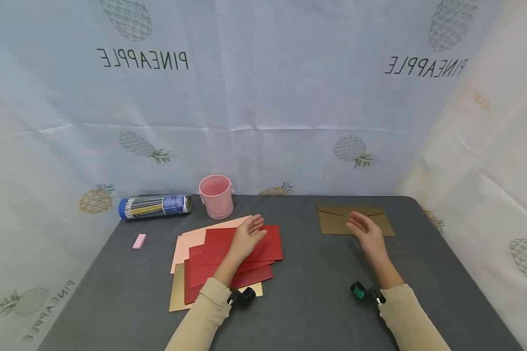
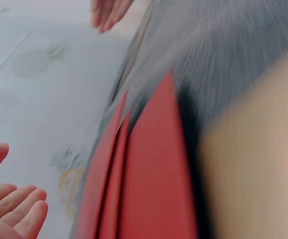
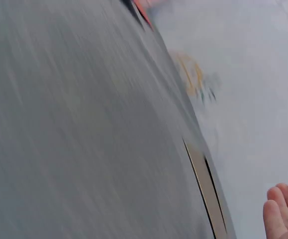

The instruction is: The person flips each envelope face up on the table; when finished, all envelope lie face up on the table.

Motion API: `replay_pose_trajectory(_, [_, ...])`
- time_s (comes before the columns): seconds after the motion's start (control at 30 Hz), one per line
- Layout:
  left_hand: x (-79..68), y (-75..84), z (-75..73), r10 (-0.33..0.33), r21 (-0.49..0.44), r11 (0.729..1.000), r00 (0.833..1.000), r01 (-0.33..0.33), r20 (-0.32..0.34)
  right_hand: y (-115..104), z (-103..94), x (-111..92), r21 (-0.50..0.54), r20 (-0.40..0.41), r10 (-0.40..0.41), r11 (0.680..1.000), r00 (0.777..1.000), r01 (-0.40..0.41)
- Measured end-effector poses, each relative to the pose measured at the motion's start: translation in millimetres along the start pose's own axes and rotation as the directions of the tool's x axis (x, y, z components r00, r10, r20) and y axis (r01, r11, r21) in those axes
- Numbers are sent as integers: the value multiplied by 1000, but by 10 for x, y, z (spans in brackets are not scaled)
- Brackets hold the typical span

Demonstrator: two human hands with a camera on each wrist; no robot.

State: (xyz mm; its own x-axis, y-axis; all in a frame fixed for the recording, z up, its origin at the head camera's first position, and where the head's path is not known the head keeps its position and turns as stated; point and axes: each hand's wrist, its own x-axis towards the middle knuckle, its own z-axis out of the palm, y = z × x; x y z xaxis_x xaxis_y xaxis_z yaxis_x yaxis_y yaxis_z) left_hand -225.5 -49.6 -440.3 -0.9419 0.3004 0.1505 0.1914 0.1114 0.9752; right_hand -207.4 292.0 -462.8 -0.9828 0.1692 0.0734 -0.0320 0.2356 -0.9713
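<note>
In the head view I see the left hand over red envelopes, well apart from the right hand by a brown envelope, both with fingers relaxed. The left wrist view shows a blurred tan sheet beside the red envelopes; the right wrist's, the brown envelope near the table's edge.

- A bare strip of the table runs front to back between the red envelopes and the brown envelope, free for passing.
- Back left, the pink bucket and the pencil tube bar the way, a narrow gap between them.
- Printed cloth walls off the back.
</note>
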Motion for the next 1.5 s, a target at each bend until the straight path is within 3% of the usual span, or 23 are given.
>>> replay_pose_trajectory(0.17, [-174,80,-310,-13,69,997,998,17,-66,-14,317,-133,90,110,-46,995,993,36])
replay_pose_trajectory(0.4, [-218,-331,-731,-42,92,994,991,55,-129,-81,753,-280,151,257,-60,988,965,21])
replay_pose_trajectory(0.6, [-311,-386,-971,-15,151,987,980,46,-198,-155,1048,-341,180,339,-18,983,941,-46])
replay_pose_trajectory(0.67, [-348,-396,-1028,-37,161,984,974,74,-223,-158,1130,-343,164,359,4,984,933,-68])
replay_pose_trajectory(0.93, [-373,-433,-1157,-257,146,942,930,302,-263,-109,1357,-354,51,377,50,996,925,-74])
replay_pose_trajectory(1.07, [-370,-439,-1167,-294,165,923,913,349,-283,-98,1416,-367,39,378,62,996,924,-83])
replay_pose_trajectory(1.23, [-377,-455,-1167,-307,169,916,908,363,-283,-86,1462,-380,19,371,62,997,927,-74])
replay_pose_trajectory(1.5, [-370,-469,-1166,-274,118,940,917,319,-290,-50,1502,-403,63,324,40,996,945,-64])
